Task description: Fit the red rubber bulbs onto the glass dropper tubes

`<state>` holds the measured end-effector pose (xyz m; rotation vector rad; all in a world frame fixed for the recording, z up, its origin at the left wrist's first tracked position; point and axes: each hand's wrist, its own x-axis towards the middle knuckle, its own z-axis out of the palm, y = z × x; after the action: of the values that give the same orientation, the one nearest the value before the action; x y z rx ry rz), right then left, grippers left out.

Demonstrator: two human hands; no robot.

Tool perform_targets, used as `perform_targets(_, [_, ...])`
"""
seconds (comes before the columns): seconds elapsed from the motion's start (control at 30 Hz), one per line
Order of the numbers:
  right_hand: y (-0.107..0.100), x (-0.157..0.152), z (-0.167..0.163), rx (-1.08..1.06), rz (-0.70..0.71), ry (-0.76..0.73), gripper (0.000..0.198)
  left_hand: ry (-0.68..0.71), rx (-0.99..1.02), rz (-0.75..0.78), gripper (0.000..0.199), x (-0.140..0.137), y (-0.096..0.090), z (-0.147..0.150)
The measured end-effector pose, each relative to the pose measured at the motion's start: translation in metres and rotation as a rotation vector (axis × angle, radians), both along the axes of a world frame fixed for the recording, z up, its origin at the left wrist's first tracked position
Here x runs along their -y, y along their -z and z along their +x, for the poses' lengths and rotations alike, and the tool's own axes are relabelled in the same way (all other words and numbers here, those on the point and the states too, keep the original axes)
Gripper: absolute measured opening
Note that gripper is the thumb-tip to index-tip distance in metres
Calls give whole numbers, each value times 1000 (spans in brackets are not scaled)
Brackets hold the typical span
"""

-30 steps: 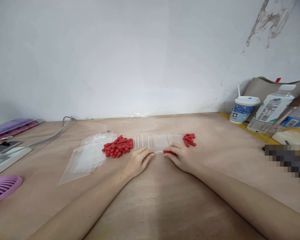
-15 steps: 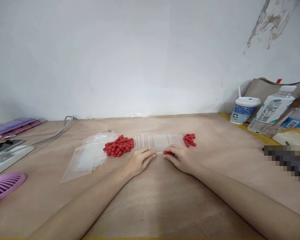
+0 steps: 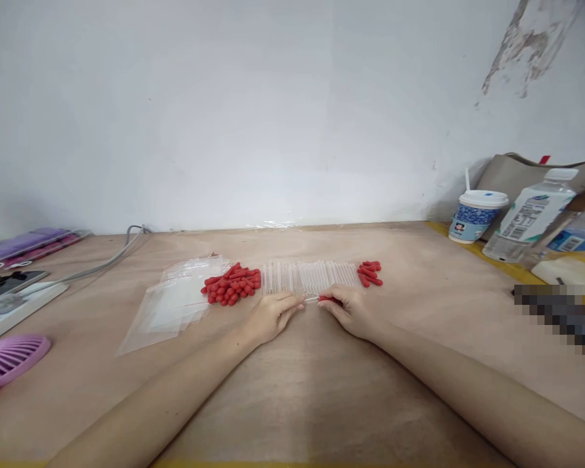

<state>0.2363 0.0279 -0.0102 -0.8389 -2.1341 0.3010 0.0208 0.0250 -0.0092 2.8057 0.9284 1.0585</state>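
My left hand (image 3: 276, 316) pinches one end of a thin clear tube (image 3: 312, 299), which looks like a glass dropper tube. Around a red rubber bulb (image 3: 325, 298) at the tube's other end, the fingers of my right hand (image 3: 348, 312) are closed. The bulb's far part is hidden in that hand. Just beyond both hands lies a row of similar clear tubes (image 3: 316, 276). To its left is a large heap of red bulbs (image 3: 231, 286); a smaller group of red bulbs (image 3: 369, 273) lies at its right end.
Clear zip bags (image 3: 168, 309) lie fanned left of the heap. Farther left are a pink fan (image 3: 17, 361), a phone (image 3: 17, 283) and a grey cable (image 3: 112, 260). A paper cup (image 3: 478, 214), a water bottle (image 3: 531, 218) and a bag (image 3: 500, 172) stand at right.
Both hands stay almost in place, with the tube and bulb still between them. The left forearm has shifted very slightly to the left.
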Motion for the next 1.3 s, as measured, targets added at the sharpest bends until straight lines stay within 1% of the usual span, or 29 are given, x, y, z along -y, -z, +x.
perform_targets(0.13, [-1,3,1,35,52,-27,17,-10,-34,39,24,0,-2,0])
perform_targets(0.27, [-3,6,0,54,76,-11,18,0,-45,73,24,0,-2,1])
perform_targets(0.47, [1,4,0,41,33,-21,20,-20,-77,110,24,1,-1,1])
perform_targets(0.67, [3,2,3,32,-47,-98,16,-14,-129,150,23,2,-3,-1])
perform_targets(0.73, [3,2,4,41,-53,-102,15,-12,-152,164,23,2,-5,-2])
perform_targets(0.93, [1,5,3,133,32,-64,14,-14,-272,195,25,3,-9,1])
perform_targets(1.07, [2,3,3,113,43,-58,13,-29,-220,157,23,4,-5,3])
perform_targets(1.23, [4,-8,6,85,17,-67,12,-62,-41,44,22,0,1,3])
perform_targets(1.3, [6,-12,9,59,1,-65,12,-85,-6,-12,21,-1,1,2])
